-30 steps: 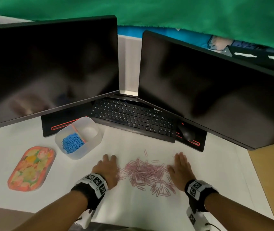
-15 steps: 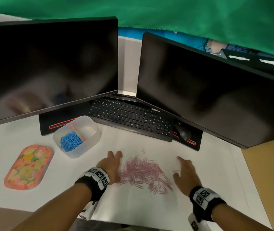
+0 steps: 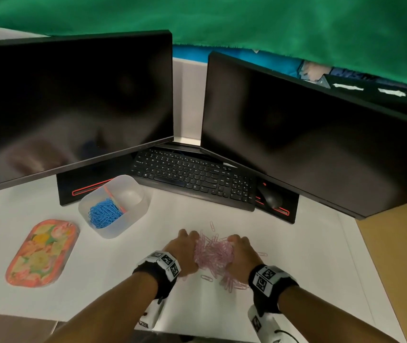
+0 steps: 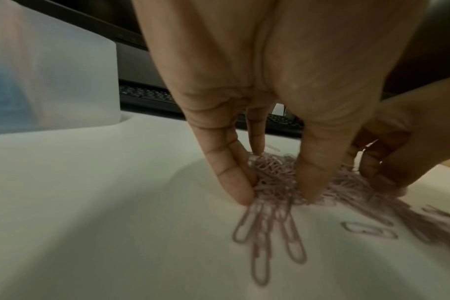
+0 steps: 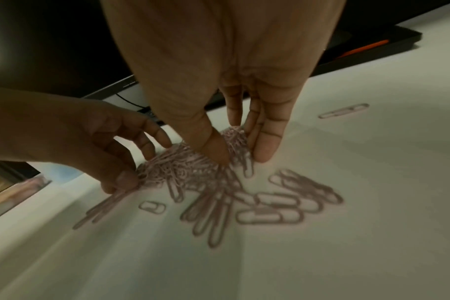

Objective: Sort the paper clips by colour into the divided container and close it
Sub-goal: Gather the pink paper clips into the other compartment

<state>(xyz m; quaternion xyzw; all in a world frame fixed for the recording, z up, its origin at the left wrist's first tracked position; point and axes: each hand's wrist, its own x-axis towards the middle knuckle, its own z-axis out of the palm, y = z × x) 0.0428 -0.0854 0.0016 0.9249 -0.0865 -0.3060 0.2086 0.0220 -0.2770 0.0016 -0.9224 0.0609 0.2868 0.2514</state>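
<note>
A heap of pink paper clips [image 3: 213,256] lies on the white desk, squeezed between both hands. My left hand [image 3: 185,248] grips its left side, thumb and fingers [image 4: 234,182] pinching clips [image 4: 275,178]. My right hand [image 3: 240,253] grips the right side, its thumb and fingers [image 5: 266,146] digging into the heap [image 5: 183,164]. Several loose pink clips [image 5: 290,203] stay flat near my right wrist. The translucent divided container [image 3: 123,226] stands open to the left; blue clips [image 3: 104,214] fill its near compartment, and the far one holds nothing. Its floral orange lid [image 3: 41,253] lies further left.
Two dark monitors overhang the back of the desk, with a black keyboard [image 3: 192,177] and a mouse [image 3: 270,198] under them. Single pink clips [image 3: 212,226] lie just beyond the heap. A brown surface [image 3: 400,243] borders the white desk on the right.
Both hands have swept inward from either side of the spread-out pink clips and now bunch them into a tight heap; their fingers have gone from flat on the desk to closing on the clips.
</note>
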